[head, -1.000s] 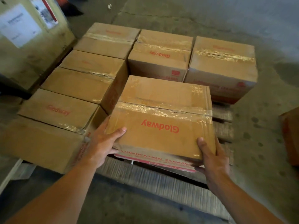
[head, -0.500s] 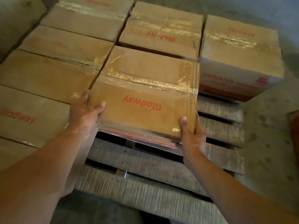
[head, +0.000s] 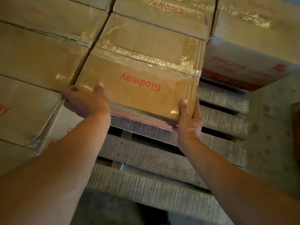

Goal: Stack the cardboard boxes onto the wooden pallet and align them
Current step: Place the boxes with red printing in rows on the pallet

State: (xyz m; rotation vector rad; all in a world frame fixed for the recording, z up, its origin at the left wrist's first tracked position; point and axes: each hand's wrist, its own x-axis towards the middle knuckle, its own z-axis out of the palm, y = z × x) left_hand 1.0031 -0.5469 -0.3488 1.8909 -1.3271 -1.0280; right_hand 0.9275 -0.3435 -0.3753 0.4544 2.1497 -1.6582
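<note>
A taped cardboard box marked "Glodway" (head: 142,70) sits in the middle of the wooden pallet (head: 162,159), tight against the boxes on its left and behind it. My left hand (head: 86,103) grips its near left corner, thumb on the top face. My right hand (head: 189,122) holds the near right corner, thumb on top and fingers down the side. Whether the box's bottom rests fully on the slats is hidden by my hands.
Several more taped boxes fill the pallet: a row on the left (head: 37,51), one behind (head: 164,15) and one at the right back (head: 253,43). Bare slats lie near me and right of the held box. Concrete floor (head: 272,127) runs along the right.
The held box has moved forward and down into the gap beside the left row and against the rear box. My head has come closer over the pallet.
</note>
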